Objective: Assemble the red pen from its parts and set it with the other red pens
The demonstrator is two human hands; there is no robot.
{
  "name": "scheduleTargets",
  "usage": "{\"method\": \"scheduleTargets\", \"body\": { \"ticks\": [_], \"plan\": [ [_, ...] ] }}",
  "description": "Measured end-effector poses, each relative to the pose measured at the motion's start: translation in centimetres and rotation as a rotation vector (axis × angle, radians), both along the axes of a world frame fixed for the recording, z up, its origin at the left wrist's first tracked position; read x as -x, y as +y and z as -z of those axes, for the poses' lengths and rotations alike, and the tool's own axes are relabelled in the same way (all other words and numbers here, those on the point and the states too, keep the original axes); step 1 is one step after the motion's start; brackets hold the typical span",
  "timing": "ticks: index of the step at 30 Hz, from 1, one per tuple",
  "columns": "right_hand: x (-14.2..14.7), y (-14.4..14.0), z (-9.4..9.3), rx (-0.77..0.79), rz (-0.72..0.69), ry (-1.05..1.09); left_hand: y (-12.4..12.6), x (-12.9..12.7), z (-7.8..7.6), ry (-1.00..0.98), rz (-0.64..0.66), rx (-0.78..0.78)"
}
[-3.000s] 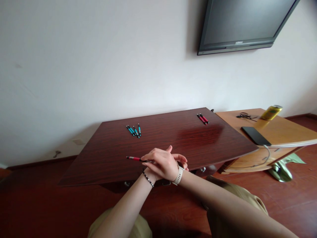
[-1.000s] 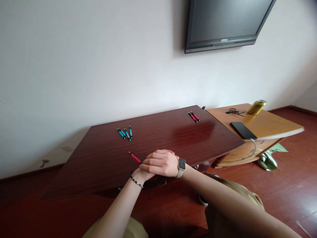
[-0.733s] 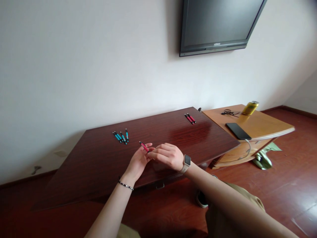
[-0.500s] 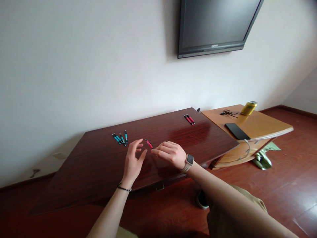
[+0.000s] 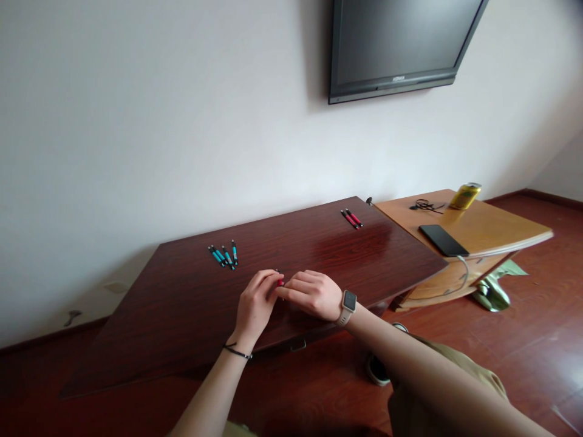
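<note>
Head view: both hands meet over the near middle of the dark table (image 5: 182, 315), fingertips pressed together around a red pen (image 5: 279, 280). Only a small red bit of the pen shows between them, at the top of the joined fingers; the remainder is hidden, so how it lies cannot be told. The left hand (image 5: 255, 306) comes up from below with its fingers curled toward the pen, a thin dark bracelet (image 5: 237, 351) on the wrist. The right hand (image 5: 310, 294) comes in from the right, back of the hand up, fingers bent and closed onto the same spot, a pale-strapped watch (image 5: 348, 301) on its wrist. Both hands seem to pinch the pen, but which one bears it cannot be told.

Farther back and to the left, a small fan of blue pens (image 5: 223, 255) lies on the table, well apart from the hands. Two red pens (image 5: 351, 218) lie side by side near the far right corner.

Just right of the table stands a lighter wooden stand (image 5: 501, 233). On it lie a black phone (image 5: 443, 240), with a cable running off its near end, a tangle of black cord (image 5: 426, 206) and a yellow can (image 5: 464, 195). A dark TV (image 5: 401, 42) hangs on the white wall above.
</note>
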State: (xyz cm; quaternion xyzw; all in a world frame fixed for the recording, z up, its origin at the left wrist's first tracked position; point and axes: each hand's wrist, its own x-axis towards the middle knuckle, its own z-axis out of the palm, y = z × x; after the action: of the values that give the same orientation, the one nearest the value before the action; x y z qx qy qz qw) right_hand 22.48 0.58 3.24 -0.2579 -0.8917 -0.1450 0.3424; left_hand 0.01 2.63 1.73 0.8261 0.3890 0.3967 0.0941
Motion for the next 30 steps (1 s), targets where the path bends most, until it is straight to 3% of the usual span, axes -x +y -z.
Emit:
{"method": "scheduleTargets", "body": {
  "ticks": [13,20,24,30],
  "plan": [
    [1.5,-0.4,1.2,0.035,-0.048,-0.023,0.1,-0.3,0.3,0.031,0.053,0.07],
    [1.3,-0.3,0.8,0.236,0.116,0.177,0.3,-0.5,0.8,0.028,0.056,0.128],
    [1.2,0.0,1.1,0.424,0.187,0.321,0.5,-0.4,1.3,-0.087,0.049,0.221],
    [1.1,0.1,1.2,0.577,0.089,0.359,1.0,-0.3,1.4,-0.435,0.078,0.516]
  ]
}}
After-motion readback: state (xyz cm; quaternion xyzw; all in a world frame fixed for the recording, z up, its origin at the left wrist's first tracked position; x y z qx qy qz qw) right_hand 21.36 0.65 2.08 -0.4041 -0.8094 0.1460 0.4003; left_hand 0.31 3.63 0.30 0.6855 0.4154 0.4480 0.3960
